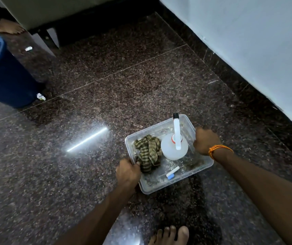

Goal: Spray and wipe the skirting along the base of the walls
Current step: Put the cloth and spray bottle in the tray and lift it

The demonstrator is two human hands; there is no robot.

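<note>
Head view: left hand (128, 171) and right hand (206, 141) curl their fingers over opposite rims of the clear tub (161, 189). Inside it, the spray bottle (174, 147) stands upright beside the striped cloth (148, 152). Skirting (239, 82) runs right of the tub; best keep the tub level.

Home room: polished granite floor (106, 76), pale wall (248, 41), sofa (53, 9), blue bucket (5, 78).

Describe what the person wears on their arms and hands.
Both arms are bare as far as the view shows, with no sleeves and no gloves. Nothing worn can be made out on the left hand. The right hand has an orange thread band wound around its wrist.
</note>
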